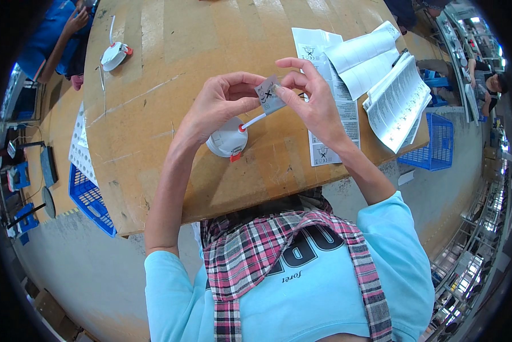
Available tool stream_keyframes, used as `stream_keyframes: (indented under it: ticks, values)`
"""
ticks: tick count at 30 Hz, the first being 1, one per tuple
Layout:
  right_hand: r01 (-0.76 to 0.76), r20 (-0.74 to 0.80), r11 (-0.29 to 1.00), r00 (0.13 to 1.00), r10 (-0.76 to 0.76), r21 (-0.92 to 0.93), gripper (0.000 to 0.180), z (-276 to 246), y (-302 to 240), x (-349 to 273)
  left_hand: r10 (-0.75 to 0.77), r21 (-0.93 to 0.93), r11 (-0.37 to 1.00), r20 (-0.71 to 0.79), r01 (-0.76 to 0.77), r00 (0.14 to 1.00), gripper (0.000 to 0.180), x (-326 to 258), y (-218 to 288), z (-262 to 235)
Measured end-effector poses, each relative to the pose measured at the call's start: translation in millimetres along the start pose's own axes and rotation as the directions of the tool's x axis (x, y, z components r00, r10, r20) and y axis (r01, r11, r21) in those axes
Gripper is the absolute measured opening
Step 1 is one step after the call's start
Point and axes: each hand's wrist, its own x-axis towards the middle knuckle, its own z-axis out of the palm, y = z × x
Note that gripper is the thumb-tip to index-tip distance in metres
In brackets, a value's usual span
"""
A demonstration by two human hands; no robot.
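Note:
A small silver-grey label (268,94) with printed symbols is pinched between my two hands above the table. My left hand (224,102) grips its left edge with thumb and fingers. On its right side, the thumb and forefinger of my right hand (310,100) press on it, the other fingers curled or raised. Just below my hands lies a round white lamp fitting (227,140) with a red clip. Its white cable (255,121) leaves a red collar and runs up to the label's lower edge; the cable's end is hidden behind the label and my fingers.
Printed label sheets (334,102) lie right of my hands, beside a curled stack of sheets (397,102). Another white lamp fitting (115,56) stands at the far left, near a thin pointed tool (102,88). Blue crates (91,199) flank the table. A person in blue (54,43) is at the far left.

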Motion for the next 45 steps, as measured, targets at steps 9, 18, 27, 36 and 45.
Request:
stream_keyframes:
  ticks: [9, 18, 27, 36, 45]
  values:
    - [0.007, 0.016, 1.0, 1.0, -0.007, 0.016, 0.036, 1, 1, 0, 0.019, 0.073, 0.997, -0.012, -0.018, 1.0, 0.026, 1, -1, -5]
    - [0.017, 0.012, 0.999, 1.0, -0.018, 0.032, 0.04, 1, 1, -1, 0.05, 0.015, 0.999, 0.042, -0.051, 0.998, 0.026, 0, 3, -18]
    - [0.124, 0.022, 0.991, 0.992, -0.123, -0.051, 0.051, 1, -2, -2, 0.154, -0.028, 0.988, 0.096, -0.152, 0.983, 0.027, 7, -9, -1]
    - [0.139, 0.045, 0.988, 0.99, -0.136, -0.068, 0.05, 1, -6, -4, 0.174, 0.004, 0.984, 0.12, -0.176, 0.977, 0.02, 12, -18, -12]
    - [0.222, 0.032, 0.969, 0.974, -0.226, 0.112, 0.043, 2, 3, -11, 0.251, 0.151, 0.954, 0.063, -0.258, 0.966, 0.009, 15, -24, -10]
